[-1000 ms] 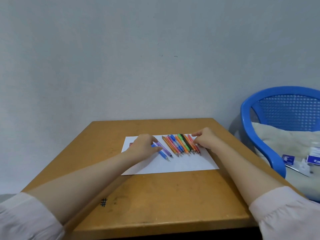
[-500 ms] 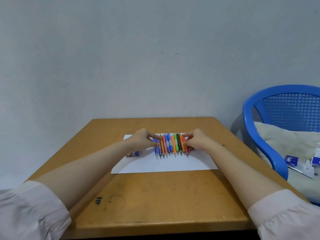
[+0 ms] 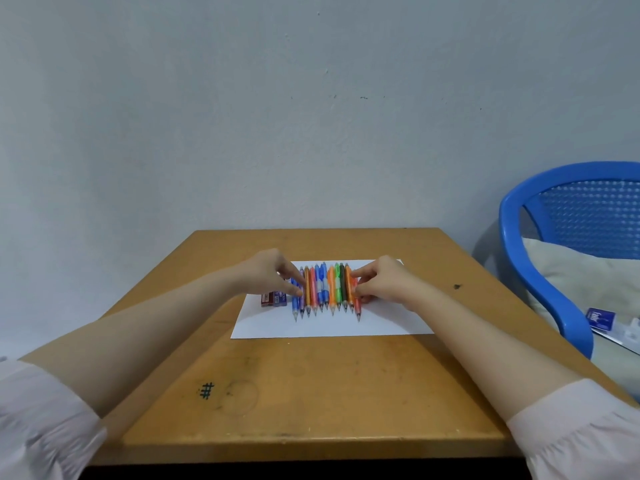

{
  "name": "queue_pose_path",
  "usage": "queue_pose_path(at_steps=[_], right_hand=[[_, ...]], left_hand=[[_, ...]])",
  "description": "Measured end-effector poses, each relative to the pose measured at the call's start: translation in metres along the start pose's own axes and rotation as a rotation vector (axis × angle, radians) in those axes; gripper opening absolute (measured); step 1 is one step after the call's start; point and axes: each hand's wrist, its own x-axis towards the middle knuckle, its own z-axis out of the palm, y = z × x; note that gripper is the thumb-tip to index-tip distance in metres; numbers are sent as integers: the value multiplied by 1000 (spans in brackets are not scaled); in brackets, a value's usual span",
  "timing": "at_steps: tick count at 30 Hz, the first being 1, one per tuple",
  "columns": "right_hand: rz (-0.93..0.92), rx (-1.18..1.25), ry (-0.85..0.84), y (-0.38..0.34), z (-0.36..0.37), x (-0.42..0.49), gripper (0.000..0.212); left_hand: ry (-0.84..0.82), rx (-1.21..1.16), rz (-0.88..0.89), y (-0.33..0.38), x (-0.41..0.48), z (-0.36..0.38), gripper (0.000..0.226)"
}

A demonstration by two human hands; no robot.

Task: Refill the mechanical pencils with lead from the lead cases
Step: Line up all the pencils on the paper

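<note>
Row of pencils (image 3: 323, 289) lies on the white paper (image 3: 332, 323) on the table (image 3: 311, 393), tips toward the person, packed side by side. Left hand (image 3: 270, 273) presses its fingertips against the leftmost blue pencil; right hand (image 3: 379, 284) presses against the rightmost red one. Both hands are squeezing the row from the outside, fingers loosely curled and touching the end pencils, not wrapped around any single one. Nothing is lifted.

Lead cases (image 3: 273, 298), dark red and purple, sit on the paper just left of the row, right under the left hand's fingers, partly hidden by it.

Step looks like tidying the row before any refill; no pencil opened yet, so the task is barely begun.

To do it well: push in evenly from both ends with light pressure, or the middle pencils will ride up over each other. Keep fingertips low against the barrels so none roll. Line tips up level; a couple stick out nearer the person. Don't knock the cases off the paper edge with the left wrist. Then pick one end pencil, not a middle one.
</note>
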Motion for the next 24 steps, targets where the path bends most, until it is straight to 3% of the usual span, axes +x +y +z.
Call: queue_pose_path(at_steps=[6,10,14,17,20,24], right_hand=[[-7,-16,30,-4,5,-2,45],[-83,-229,134,-5,7,-1,43],[-175,-277,156,0,8,2,40],[-272,-326,73,2,8,3,45],[-319,-460,-33,3,9,4,50],[-332,-434,-51,7,7,6,50]], left_hand=[[101,-8,7,-5,2,4,27],[205,-41,11,4,6,17,40],[135,40,96,11,10,28,56],[47,104,152,5,15,33,64],[22,68,159,0,16,36,67],[33,11,167,0,14,35,65]])
